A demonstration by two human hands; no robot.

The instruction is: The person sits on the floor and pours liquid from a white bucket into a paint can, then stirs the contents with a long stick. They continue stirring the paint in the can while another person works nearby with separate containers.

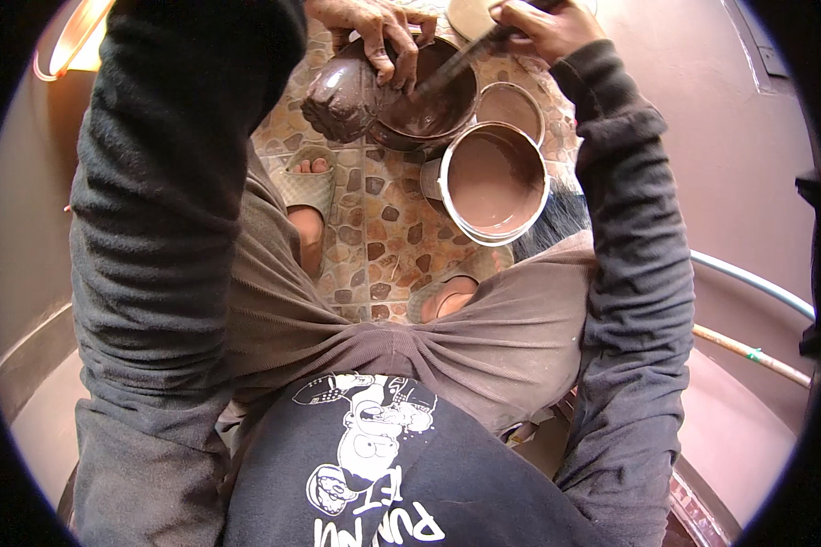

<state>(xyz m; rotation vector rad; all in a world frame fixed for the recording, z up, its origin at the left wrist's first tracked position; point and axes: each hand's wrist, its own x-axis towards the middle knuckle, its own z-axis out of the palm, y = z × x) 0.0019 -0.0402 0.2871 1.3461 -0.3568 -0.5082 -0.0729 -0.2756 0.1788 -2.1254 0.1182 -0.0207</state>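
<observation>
At the top of the view, my left hand [379, 35] is closed on a plastic bottle [339, 98] smeared with brown paint, its ridged base facing the lower left. The bottle is tilted over the left rim of a dark bucket [410, 143] with wet brown paint inside. My right hand [549, 27] grips a dark, paint-coated stick [461, 62] that slants down to the left into this bucket. Its lower end is close to the fingers of my left hand. What the stick's tip looks like is hidden.
A white-rimmed bucket [494, 240] of brown paint stands nearer, with another round container [540, 117] behind it. A pale round lid [463, 16] lies at the far edge. My sandalled feet rest on the stone-patterned tile floor [374, 214]. Walls flank both sides; pipes [748, 351] run at right.
</observation>
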